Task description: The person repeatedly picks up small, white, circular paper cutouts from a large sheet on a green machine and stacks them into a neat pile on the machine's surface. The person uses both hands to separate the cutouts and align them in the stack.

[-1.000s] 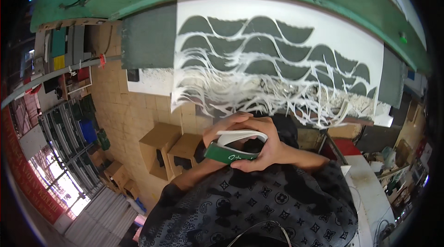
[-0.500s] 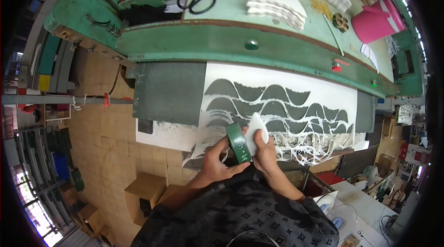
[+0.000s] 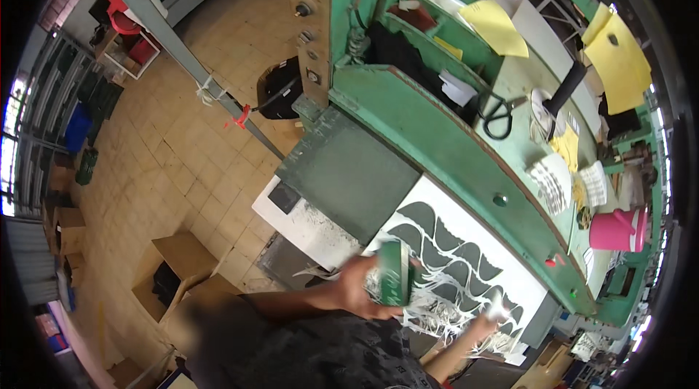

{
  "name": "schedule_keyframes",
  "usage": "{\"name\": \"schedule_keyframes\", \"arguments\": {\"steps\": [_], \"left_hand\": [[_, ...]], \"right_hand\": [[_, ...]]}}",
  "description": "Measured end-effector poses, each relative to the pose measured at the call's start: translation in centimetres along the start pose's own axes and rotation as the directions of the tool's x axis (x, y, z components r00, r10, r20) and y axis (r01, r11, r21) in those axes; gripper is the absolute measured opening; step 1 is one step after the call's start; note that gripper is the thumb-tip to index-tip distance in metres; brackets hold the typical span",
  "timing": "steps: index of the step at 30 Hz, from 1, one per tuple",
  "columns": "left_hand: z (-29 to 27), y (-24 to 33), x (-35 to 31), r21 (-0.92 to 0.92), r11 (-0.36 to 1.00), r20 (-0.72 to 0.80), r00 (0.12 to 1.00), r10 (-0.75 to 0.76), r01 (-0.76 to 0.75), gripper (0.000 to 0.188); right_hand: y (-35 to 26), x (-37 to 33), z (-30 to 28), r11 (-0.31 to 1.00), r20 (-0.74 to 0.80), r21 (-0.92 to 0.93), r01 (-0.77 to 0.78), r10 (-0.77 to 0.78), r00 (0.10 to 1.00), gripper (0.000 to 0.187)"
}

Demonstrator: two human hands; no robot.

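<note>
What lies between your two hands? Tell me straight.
In the head view, between the left hand, which grips a green block, and the right hand lie thin white cut strips on the white sheet with its dark wave-shaped cutouts.

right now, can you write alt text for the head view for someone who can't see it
Seen from above, a person's left hand holds a green curved tool over a white sheet with dark wavy cut-outs on a green machine. The right hand reaches into loose white offcut strips. Black scissors and a pink bucket sit beyond.
</note>
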State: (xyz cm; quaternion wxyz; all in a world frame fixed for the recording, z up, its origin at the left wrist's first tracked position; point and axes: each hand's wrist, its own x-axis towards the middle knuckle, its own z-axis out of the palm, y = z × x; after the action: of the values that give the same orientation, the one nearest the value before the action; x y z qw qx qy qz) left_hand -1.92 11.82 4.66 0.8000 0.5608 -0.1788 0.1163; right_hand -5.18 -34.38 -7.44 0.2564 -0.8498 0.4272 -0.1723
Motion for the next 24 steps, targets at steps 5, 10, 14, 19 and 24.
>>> {"name": "schedule_keyframes", "arguments": {"steps": [5,10,14,19,24], "left_hand": [[-10.1,-1.1,5.8,0.854,0.502,-0.122,0.991,-0.061,0.136,0.073],[-13.6,-11.6,5.2,0.921,0.03,-0.322,0.8,-0.505,0.39,0.083],[-11.5,-13.2,4.7,0.945,0.071,-0.273,0.89,-0.366,0.32,0.072],[-4.3,-8.8,7.2,0.832,0.553,-0.016,1.0,-0.021,0.025,0.05],[4.8,-4.4,11.9,0.526,0.85,0.182,0.974,-0.135,0.019,0.04]], "right_hand": [[1.7,6.0,-10.0,0.38,0.233,0.891,-0.25,0.092,0.968,0.044],[-11.8,-4.9,-4.0,0.575,0.607,0.676,-0.46,-0.082,0.79,0.07],[-16.6,-7.2,-2.5,0.416,0.704,0.701,-0.579,-0.274,0.656,0.062],[-21.3,-6.9,-1.7,0.357,0.764,0.643,-0.677,-0.237,0.601,0.047],[-23.9,-6.8,-1.3,0.638,0.822,0.566,-0.523,-0.49,0.291,0.047]]}}
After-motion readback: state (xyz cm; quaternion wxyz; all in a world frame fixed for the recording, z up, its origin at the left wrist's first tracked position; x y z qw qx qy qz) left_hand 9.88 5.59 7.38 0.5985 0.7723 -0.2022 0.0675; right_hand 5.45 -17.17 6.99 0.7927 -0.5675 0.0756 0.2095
